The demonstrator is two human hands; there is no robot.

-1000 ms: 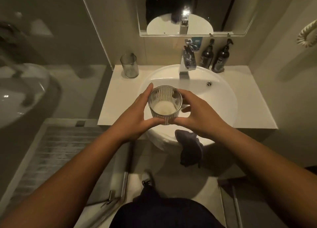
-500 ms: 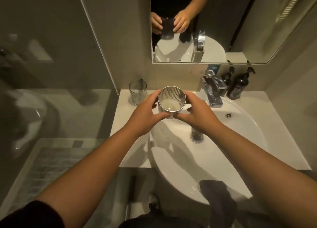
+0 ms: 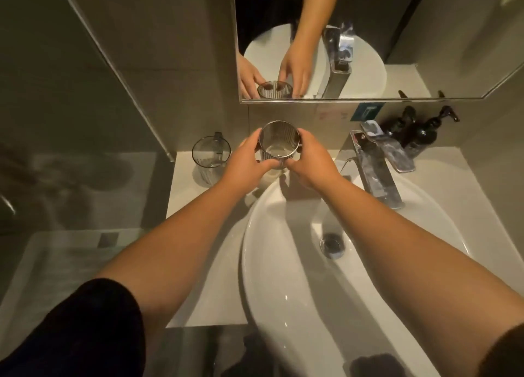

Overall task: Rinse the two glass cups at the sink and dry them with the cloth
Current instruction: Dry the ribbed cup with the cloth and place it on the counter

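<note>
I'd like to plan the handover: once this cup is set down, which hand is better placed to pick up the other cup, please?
Left, probably. The left hand is on the side nearest the second cup standing on the counter. The right hand would have to cross over the held cup.

Both arms outstretched — left hand (image 3: pixel 246 161), right hand (image 3: pixel 312 161) cupped.

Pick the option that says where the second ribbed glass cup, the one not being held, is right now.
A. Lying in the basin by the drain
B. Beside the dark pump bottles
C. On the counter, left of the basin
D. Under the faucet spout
C: the free glass cup stands upright on the counter left of the basin, while both hands hold the other cup to its right.
</note>
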